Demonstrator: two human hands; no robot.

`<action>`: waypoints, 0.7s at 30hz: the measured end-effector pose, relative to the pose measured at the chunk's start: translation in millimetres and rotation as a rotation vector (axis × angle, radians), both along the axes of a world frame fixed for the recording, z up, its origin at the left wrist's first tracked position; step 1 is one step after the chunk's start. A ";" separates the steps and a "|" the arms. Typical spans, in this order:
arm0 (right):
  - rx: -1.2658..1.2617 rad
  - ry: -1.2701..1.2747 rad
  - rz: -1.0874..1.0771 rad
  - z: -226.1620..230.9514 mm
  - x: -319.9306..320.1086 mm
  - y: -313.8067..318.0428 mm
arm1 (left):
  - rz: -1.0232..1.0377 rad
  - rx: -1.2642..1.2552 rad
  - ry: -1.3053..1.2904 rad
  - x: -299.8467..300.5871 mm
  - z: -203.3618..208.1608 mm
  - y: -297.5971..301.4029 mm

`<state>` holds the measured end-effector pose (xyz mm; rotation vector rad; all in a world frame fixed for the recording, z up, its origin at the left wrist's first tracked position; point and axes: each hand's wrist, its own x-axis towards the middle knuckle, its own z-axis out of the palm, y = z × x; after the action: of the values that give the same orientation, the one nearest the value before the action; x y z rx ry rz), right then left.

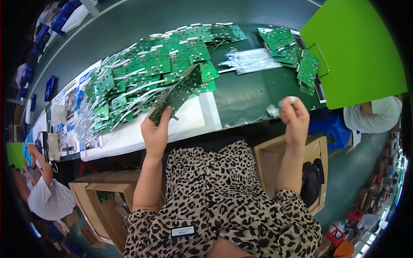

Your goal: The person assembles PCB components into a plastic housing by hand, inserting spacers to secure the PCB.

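My left hand (155, 132) grips the lower end of a green circuit board (183, 89), which it holds tilted above the near edge of the bench. Rows of small parts stick out along the board's edges. My right hand (296, 120) is raised by the bench's front edge, its fingers curled and pinched together. Something white shows at its fingertips, too small to name. Beside those fingers is a crumpled whitish clump (273, 111); whether it is held or lies on the bench I cannot tell. Behind the held board spreads a large pile of green circuit boards (155, 60) with white cables.
Clear plastic bags (254, 61) lie on the bench beyond my hands. More circuit boards (308, 71) rest by a bright green panel (355, 53) at the right. Cardboard boxes (101, 185) stand below the bench. Co-workers sit at the left and behind the panel.
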<state>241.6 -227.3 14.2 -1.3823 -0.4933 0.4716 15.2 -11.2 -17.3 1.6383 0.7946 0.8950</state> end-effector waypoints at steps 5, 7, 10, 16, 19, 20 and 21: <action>-0.070 -0.065 -0.120 -4.4 -7.1 -17.2 | -0.081 -0.115 0.052 19.7 -2.5 -2.5; -0.007 -0.008 0.020 0.4 -31.9 8.0 | -0.136 -0.016 0.114 27.5 7.5 -11.5; 0.112 0.298 0.415 -1.6 -59.6 45.0 | -0.141 0.286 0.095 29.3 12.9 -20.6; 0.248 0.267 0.552 13.5 -84.4 84.4 | -0.106 0.495 0.045 23.1 16.8 -17.0; 0.278 0.006 0.464 17.2 -77.1 89.1 | -0.113 0.507 0.045 19.0 18.5 -16.5; 0.207 -0.089 0.451 18.2 -74.7 89.6 | -0.125 0.453 0.043 18.2 20.3 -18.9; 0.135 -0.185 0.435 19.4 -72.7 91.0 | -0.140 0.400 0.039 18.4 21.5 -20.2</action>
<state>168.9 -136.3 33.6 -1.1928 -0.9695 0.6511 33.5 -31.4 4.2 2.0375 0.5396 0.9676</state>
